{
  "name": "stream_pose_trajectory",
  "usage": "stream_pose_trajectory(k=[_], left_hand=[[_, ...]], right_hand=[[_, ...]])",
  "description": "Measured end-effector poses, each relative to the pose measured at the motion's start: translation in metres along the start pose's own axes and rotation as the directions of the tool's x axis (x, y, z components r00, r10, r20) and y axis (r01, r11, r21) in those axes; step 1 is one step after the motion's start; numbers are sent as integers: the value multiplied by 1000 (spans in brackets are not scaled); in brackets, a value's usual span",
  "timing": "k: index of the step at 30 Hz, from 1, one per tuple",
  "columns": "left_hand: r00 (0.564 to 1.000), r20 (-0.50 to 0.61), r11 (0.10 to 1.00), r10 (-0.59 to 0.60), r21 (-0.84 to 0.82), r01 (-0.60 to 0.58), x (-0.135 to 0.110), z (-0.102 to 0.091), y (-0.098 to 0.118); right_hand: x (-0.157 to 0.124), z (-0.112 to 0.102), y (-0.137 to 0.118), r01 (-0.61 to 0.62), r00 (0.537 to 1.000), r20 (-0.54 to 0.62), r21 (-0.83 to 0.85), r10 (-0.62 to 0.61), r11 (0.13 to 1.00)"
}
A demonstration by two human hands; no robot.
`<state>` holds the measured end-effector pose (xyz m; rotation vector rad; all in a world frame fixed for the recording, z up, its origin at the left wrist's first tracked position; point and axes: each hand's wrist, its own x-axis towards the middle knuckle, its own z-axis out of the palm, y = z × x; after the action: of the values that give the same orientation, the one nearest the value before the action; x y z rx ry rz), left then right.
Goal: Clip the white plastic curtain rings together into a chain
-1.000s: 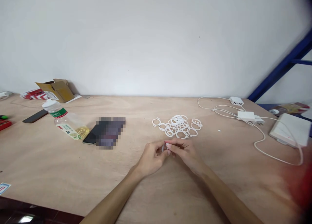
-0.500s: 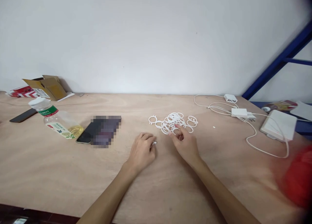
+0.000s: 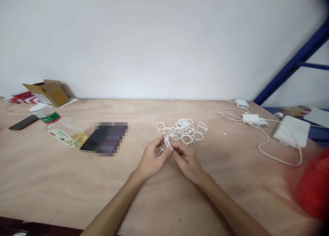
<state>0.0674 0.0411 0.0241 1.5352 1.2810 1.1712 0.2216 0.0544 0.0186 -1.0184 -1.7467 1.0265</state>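
The white ring [image 3: 167, 141] was held up nearly edge-on between both hands, well in from the near edge of the table [image 3: 159, 208], roughly midway between its left and right ends. The left hand [image 3: 150, 158] had it pinched between index finger and thumb, the index at the upper end and the thumb at the lower; the right hand [image 3: 187, 159] had its fingertips pressed together on that lower end, though how much of the band they covered could not be told. It looked like thin plastic, very light, probably stiff yet springy, and smooth enough to slip if squeezed off-centre. The plain band seemed the best place to take hold; the little studs might snap if bent. A second ring [image 3: 159, 151] showed in the gap of the left hand, whether gripped or lying on the wood unclear. Farther toward the far edge lay a tangled pile of rings [image 3: 183, 129], likely to catch on one another, so an outer one such as the loose ring [image 3: 161, 126] on its left should lift most freely.
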Motion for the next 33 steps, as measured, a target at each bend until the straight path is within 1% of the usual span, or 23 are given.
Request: stream_pose_trajectory(k=[2,3,5,7,8,9,11,13,15,18,20,21,22,23,24,25,27,28,29,30,31,33], left_hand=[[997,71,984,-32,-175,44,0,0,3],[994,96,971,-53,-227,74,0,0,4],[987,133,961,-84,-252,116,-1,0,7],[984,167,974,-64,-202,98,-2,1,9],[983,181,985,-36,-157,65,-4,2,10],[981,194,994,-2,-103,22,-5,3,10],[973,219,998,66,3,-68,-9,6,9],[964,244,989,109,73,-130,-13,10,9],[958,256,979,133,117,-167,-16,13,11],[957,249,968,146,163,-190,-19,14,17],[954,258,961,151,187,-203,-18,11,20],[953,258,953,159,213,-217,-16,9,21],[953,248,937,173,256,-237,-15,6,21],[954,233,913,191,315,-260,-13,2,20],[956,204,881,211,385,-277,-11,-2,18],[956,187,840,226,460,-288,-9,-5,15],[958,195,761,213,582,-287,-7,-9,8],[959,210,726,190,627,-282,-7,-10,4],[961,224,698,162,663,-272,-6,-10,1],[963,235,674,133,691,-262,-6,-10,-1],[964,245,657,105,711,-252,-6,-10,-2],[966,252,630,54,742,-229,-6,-10,-2]], right_hand=[[-1,0,-2,-20,999,39,96,16,995],[-1,-1,-2,-39,999,41,145,34,989],[1,-4,-2,-76,997,12,268,75,960],[3,-9,-3,-93,993,-32,375,113,922],[4,-11,-4,-97,991,-43,395,124,914],[4,-12,-5,-100,991,-45,384,127,918],[5,-13,-9,-103,992,-32,304,118,947],[3,-14,-13,-95,995,-13,237,101,967],[1,-14,-17,-94,995,-4,229,98,969],[0,-17,-20,-113,993,13,255,113,960],[1,-22,-19,-131,991,62,259,119,957],[2,-24,-18,-136,990,72,253,121,958],[4,-27,-15,-139,990,56,242,129,960],[6,-31,-11,-141,990,8,226,143,964],[9,-35,-6,-144,984,-73,197,160,970],[11,-39,-1,-148,969,-173,152,174,977],[16,-48,12,-185,916,-358,17,179,983],[17,-53,18,-219,892,-419,-67,172,974],[18,-56,24,-249,880,-448,-154,157,956],[19,-60,29,-265,886,-442,-238,138,934],[18,-62,32,-259,906,-406,-319,115,912],[17,-64,38,-191,956,-289,-462,57,866]])
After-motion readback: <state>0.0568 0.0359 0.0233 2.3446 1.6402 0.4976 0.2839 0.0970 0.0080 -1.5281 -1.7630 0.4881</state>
